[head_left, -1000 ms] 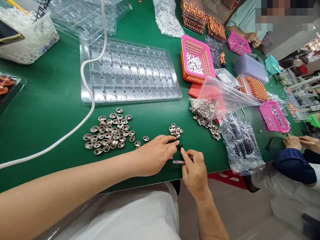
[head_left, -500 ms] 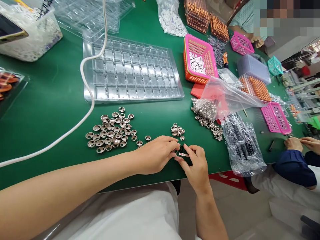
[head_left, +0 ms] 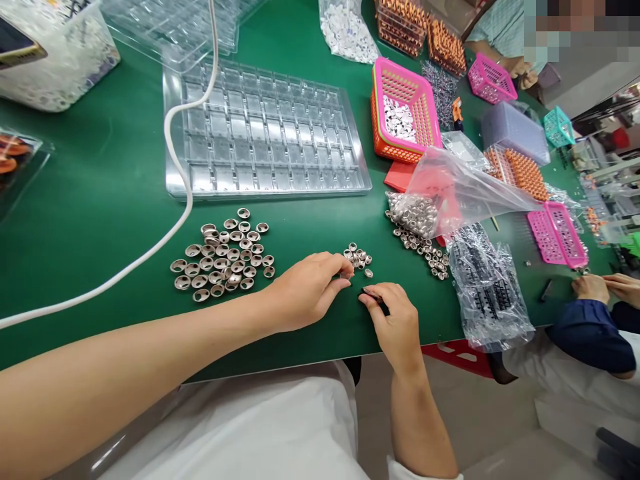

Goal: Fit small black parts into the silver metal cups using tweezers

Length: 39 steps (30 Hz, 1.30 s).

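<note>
"Where's our dark piece [head_left: 369, 291]?"
"Pinched in our right hand [head_left: 399, 320], on the near side of the small rings [head_left: 357, 256]; a loose pinch could drop it."
"And our left hand [head_left: 310, 293]?"
"Curled beside those rings, grip unclear; a careless brush could scatter them."

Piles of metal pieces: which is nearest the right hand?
The small middle pile, just beyond the right hand. It has far fewer pieces than the left pile; the right pile lies farther, by the clear bag.
</note>
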Motion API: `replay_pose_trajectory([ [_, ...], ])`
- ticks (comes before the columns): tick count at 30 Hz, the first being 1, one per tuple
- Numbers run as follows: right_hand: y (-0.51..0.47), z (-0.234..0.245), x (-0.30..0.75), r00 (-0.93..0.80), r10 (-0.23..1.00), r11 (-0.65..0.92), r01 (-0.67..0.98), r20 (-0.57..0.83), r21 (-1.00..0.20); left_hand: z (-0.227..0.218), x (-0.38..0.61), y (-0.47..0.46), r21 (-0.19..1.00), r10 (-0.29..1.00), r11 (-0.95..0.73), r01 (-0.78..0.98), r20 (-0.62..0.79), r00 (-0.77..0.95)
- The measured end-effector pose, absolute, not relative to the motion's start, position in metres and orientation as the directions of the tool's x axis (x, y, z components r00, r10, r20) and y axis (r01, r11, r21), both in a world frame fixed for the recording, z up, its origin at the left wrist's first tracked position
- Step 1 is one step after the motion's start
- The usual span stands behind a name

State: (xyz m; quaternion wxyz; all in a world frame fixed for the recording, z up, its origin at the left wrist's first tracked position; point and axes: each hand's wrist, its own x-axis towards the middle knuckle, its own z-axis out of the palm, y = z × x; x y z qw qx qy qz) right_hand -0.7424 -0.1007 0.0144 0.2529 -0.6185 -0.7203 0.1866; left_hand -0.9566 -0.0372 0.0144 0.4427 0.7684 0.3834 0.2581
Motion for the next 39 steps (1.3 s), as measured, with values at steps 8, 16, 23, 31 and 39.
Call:
replay_pose_trajectory([
  [8,-0.097,0.016,-0.741,-0.163,0.978,0.207,0.816,0.129,-0.54,0.02,-0.959,-0.033,0.942,0.858,-0.146,0.302,-0.032,0.513],
  [16,-0.1,0.021,-0.739,-0.224,0.944,0.319,0.799,0.241,-0.509,0.017,-0.962,-0.023,0.985,0.919,0.165,0.043,-0.169,0.357],
  [23,-0.096,0.018,-0.753,-0.396,0.888,0.448,0.86,0.233,-0.245,0.021,-0.963,-0.02,0.967,0.959,0.203,-0.153,-0.165,0.23],
  [31,-0.084,0.016,-0.771,-0.466,0.863,0.485,0.872,0.195,-0.065,0.022,-0.962,-0.015,0.946,0.963,0.24,-0.216,-0.205,0.174],
  [39,-0.112,0.02,-0.736,-0.407,0.875,0.439,0.896,0.262,-0.073,0.015,-0.963,-0.018,0.968,0.963,0.207,-0.144,-0.175,0.204],
])
